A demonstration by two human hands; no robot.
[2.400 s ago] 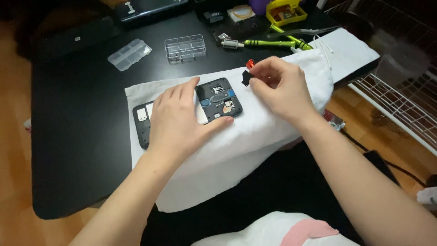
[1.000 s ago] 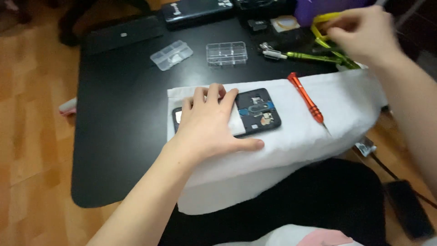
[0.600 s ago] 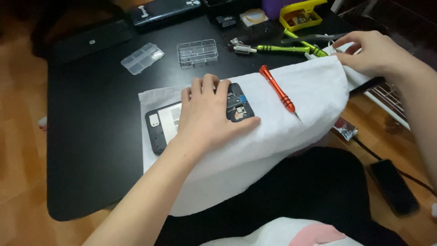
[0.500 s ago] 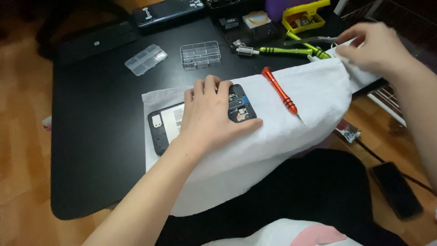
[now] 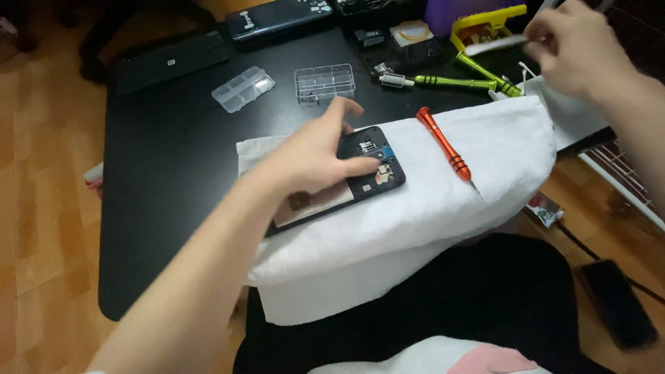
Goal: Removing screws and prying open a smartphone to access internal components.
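Note:
An opened black phone [image 5: 377,176] with its back removed lies on a white cloth [image 5: 485,201] spread over the black table [image 5: 173,173]. My left hand [image 5: 308,156] hovers over its middle, fingers spread, the thumb touching the phone's inner parts. A red screwdriver [image 5: 443,145] lies loose on the cloth just right of the phone. At the far upper right my right hand [image 5: 575,52] pinches a slim white tool [image 5: 492,46], blurred, above the table's back corner.
Two clear compartment boxes [image 5: 325,83] [image 5: 242,88] sit behind the cloth. Green-handled tools [image 5: 464,82], a yellow box [image 5: 485,24] and dark cases [image 5: 277,17] crowd the back edge. A wire rack [image 5: 623,173] and a dark phone [image 5: 616,305] are on the floor side at right.
My left hand has lifted from lying flat on the phone, so its fingers are raised. My right hand has picked up a white tool from the back corner and raised it.

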